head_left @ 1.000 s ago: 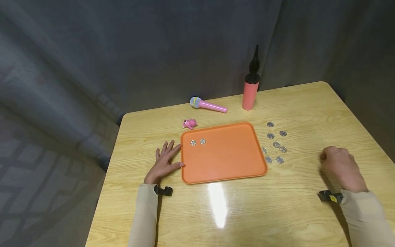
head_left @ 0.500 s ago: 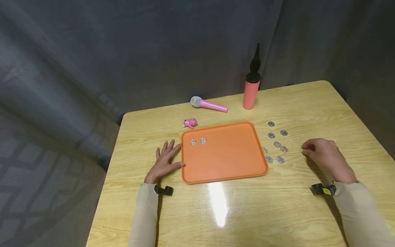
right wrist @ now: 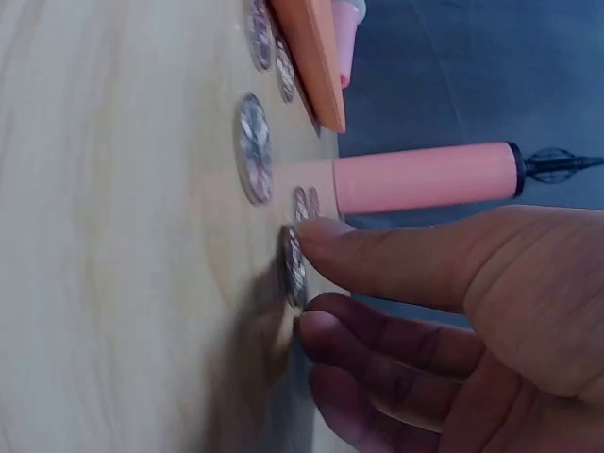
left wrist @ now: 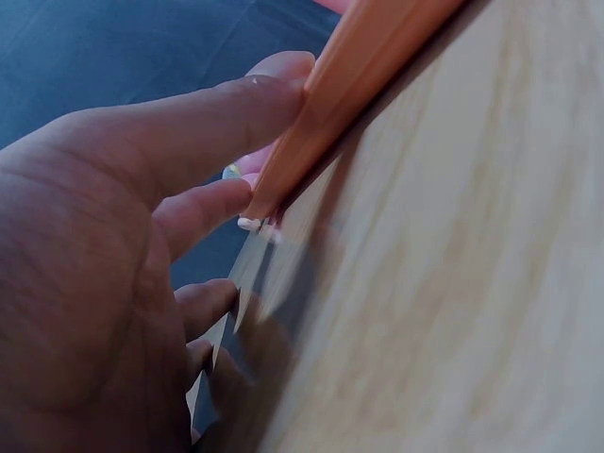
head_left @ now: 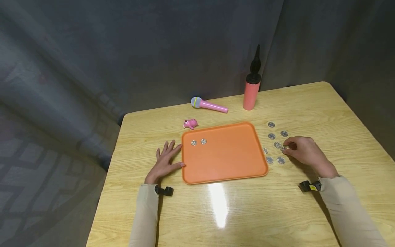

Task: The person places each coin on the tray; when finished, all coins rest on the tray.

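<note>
An orange tray [head_left: 228,161] lies mid-table with two silver coins [head_left: 198,142] near its far left corner. Several more coins [head_left: 272,136] are spread on the wood just right of the tray. My right hand [head_left: 296,148] reaches into that group. In the right wrist view its thumb and forefinger [right wrist: 377,255] pinch the edges of one coin [right wrist: 294,266] that still lies on the table. My left hand [head_left: 166,157] rests flat on the table, fingers spread. Its thumb [left wrist: 217,113] and forefinger touch the tray's left rim [left wrist: 359,85].
A pink hand pump [head_left: 250,92] with a black nozzle stands at the table's far edge, also seen in the right wrist view as the pump [right wrist: 425,179]. A pink toy microphone [head_left: 210,105] and a small pink toy [head_left: 190,123] lie behind the tray. Dark curtain hangs behind the table [head_left: 247,212].
My right hand has moved left across the table from the right side to the coins, and its fingers now close on one. The left hand and tray have not moved.
</note>
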`<state>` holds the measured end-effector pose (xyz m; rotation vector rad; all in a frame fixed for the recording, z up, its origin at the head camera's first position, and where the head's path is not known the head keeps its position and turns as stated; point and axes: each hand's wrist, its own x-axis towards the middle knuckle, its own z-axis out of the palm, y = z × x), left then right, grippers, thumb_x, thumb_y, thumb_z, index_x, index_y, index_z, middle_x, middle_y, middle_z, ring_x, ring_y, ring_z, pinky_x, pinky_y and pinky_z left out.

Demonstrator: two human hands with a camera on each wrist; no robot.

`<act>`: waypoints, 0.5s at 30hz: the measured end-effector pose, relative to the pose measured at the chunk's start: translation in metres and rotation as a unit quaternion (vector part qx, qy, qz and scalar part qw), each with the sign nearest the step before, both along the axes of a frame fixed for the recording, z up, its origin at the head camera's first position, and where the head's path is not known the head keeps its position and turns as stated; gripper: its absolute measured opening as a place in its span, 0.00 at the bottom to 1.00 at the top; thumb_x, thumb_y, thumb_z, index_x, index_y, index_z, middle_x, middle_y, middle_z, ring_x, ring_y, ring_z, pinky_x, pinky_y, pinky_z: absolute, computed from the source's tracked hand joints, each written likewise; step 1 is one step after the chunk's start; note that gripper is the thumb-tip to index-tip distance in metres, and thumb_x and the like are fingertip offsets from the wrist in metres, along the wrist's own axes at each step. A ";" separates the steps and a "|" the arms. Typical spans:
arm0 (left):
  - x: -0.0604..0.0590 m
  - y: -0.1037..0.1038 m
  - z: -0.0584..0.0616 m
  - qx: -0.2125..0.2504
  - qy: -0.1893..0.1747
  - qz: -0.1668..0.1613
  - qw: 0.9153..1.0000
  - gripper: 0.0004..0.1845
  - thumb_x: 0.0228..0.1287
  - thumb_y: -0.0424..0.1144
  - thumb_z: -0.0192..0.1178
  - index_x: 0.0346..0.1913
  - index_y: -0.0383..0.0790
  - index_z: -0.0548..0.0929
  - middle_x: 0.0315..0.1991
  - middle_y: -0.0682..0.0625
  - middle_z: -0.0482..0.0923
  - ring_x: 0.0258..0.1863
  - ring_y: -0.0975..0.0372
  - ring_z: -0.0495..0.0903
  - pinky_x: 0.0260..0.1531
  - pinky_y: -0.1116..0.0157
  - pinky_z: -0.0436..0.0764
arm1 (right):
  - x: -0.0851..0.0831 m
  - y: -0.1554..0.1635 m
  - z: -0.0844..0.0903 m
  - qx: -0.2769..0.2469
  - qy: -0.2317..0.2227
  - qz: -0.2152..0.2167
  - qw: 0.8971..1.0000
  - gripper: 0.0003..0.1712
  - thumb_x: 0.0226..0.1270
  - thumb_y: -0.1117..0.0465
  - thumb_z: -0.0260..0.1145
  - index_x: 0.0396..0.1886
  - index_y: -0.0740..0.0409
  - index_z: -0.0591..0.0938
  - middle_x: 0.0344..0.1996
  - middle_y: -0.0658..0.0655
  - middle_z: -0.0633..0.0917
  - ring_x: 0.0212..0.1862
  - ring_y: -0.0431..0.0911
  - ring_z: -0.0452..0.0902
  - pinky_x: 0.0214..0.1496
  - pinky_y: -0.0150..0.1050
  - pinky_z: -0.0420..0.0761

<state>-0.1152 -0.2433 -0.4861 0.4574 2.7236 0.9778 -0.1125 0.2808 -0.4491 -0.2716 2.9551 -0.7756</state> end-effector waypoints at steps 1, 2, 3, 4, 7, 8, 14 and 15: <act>0.000 0.000 -0.001 0.001 -0.001 0.000 1.000 0.45 0.61 0.55 0.68 0.78 0.56 0.60 0.83 0.43 0.41 0.83 0.44 0.30 0.74 0.36 0.22 | 0.000 -0.002 -0.001 0.001 0.006 0.003 1.000 0.11 0.61 0.65 0.72 0.40 0.68 0.86 0.32 0.64 0.87 0.34 0.51 0.82 0.35 0.47 0.81; 0.000 0.000 -0.001 0.002 -0.002 0.000 1.000 0.45 0.61 0.55 0.68 0.78 0.56 0.60 0.83 0.43 0.41 0.83 0.44 0.30 0.74 0.36 0.22 | 0.000 -0.003 -0.001 0.005 0.011 0.005 1.000 0.10 0.60 0.66 0.72 0.39 0.68 0.86 0.32 0.64 0.88 0.34 0.51 0.82 0.36 0.48 0.81; 0.000 0.000 -0.001 0.002 -0.003 0.000 1.000 0.45 0.61 0.54 0.69 0.78 0.56 0.60 0.83 0.44 0.41 0.83 0.44 0.30 0.74 0.36 0.22 | 0.000 -0.004 -0.002 0.009 0.016 0.008 1.000 0.10 0.60 0.66 0.72 0.39 0.68 0.86 0.32 0.64 0.88 0.34 0.51 0.82 0.36 0.48 0.81; 0.000 0.000 -0.001 0.002 -0.002 0.000 1.000 0.45 0.61 0.55 0.69 0.78 0.56 0.60 0.83 0.44 0.41 0.83 0.44 0.30 0.74 0.36 0.22 | 0.000 -0.004 -0.002 0.014 0.020 0.010 1.000 0.10 0.59 0.67 0.72 0.39 0.68 0.86 0.32 0.64 0.88 0.33 0.52 0.83 0.36 0.50 0.81; 0.000 0.001 -0.001 0.002 -0.002 0.000 1.000 0.45 0.60 0.55 0.69 0.78 0.56 0.60 0.83 0.43 0.42 0.83 0.44 0.31 0.74 0.35 0.23 | 0.001 -0.008 -0.002 0.032 0.033 0.011 0.999 0.09 0.59 0.69 0.72 0.39 0.69 0.86 0.32 0.66 0.88 0.34 0.55 0.84 0.37 0.54 0.82; 0.000 0.001 -0.001 0.002 -0.002 0.000 1.000 0.45 0.60 0.55 0.69 0.78 0.56 0.60 0.83 0.43 0.42 0.83 0.44 0.31 0.74 0.35 0.23 | 0.001 -0.009 -0.001 0.039 0.038 0.012 0.998 0.07 0.59 0.70 0.71 0.37 0.68 0.86 0.31 0.65 0.88 0.32 0.55 0.83 0.35 0.54 0.82; 0.000 0.000 0.000 0.002 -0.004 0.002 1.000 0.45 0.60 0.55 0.69 0.78 0.57 0.60 0.83 0.44 0.41 0.83 0.44 0.30 0.74 0.36 0.23 | 0.002 -0.017 -0.003 0.074 0.076 0.016 0.994 0.15 0.60 0.78 0.60 0.19 0.57 0.76 0.19 0.56 0.78 0.24 0.48 0.71 0.23 0.45 0.72; 0.000 0.000 0.000 0.002 -0.004 0.003 1.000 0.45 0.60 0.55 0.69 0.78 0.57 0.60 0.83 0.44 0.41 0.83 0.44 0.30 0.74 0.36 0.23 | 0.002 -0.018 -0.003 0.073 0.078 0.015 0.994 0.16 0.60 0.78 0.59 0.18 0.56 0.75 0.19 0.56 0.77 0.24 0.48 0.71 0.23 0.45 0.72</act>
